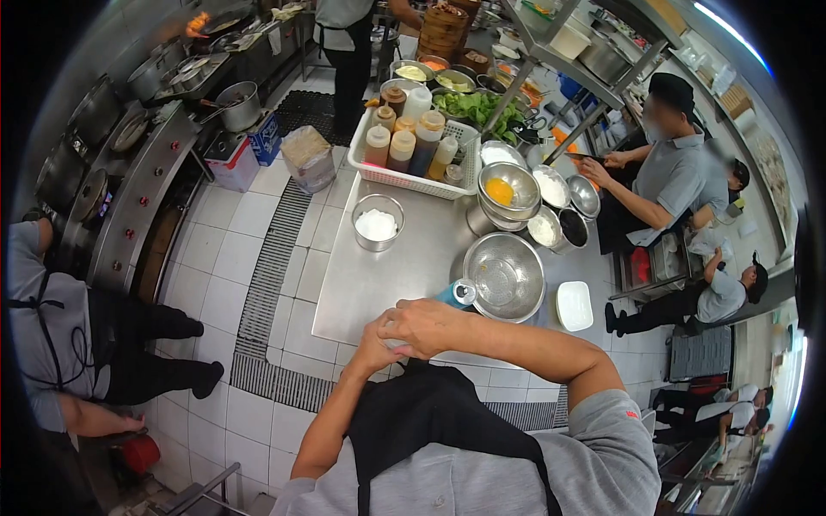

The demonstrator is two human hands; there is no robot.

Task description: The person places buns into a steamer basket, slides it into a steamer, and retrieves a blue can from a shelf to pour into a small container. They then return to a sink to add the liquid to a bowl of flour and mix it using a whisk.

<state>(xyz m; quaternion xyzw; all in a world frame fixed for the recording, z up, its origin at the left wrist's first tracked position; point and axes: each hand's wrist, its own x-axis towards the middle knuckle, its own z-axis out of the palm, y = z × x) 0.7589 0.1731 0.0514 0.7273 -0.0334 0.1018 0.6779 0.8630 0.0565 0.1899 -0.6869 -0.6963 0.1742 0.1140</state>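
Observation:
My left hand and my right hand meet at the table's near edge, just in front of my black apron. Both are closed, fingers curled around something pale between them that I cannot make out. Right beyond my right hand is a blue cylindrical container with a silvery top. Next to it stands a wide steel bowl with a perforated-looking, wet inside. A smaller steel bowl of white contents sits farther off to the left. Yellow liquid, like egg, fills part of another steel bowl behind the wide one.
A white basket of sauce bottles stands at the table's back. Leafy greens and several bowls lie behind and right, with a white dish at the right edge. Co-workers stand left, behind and right; a flame burns at the stove.

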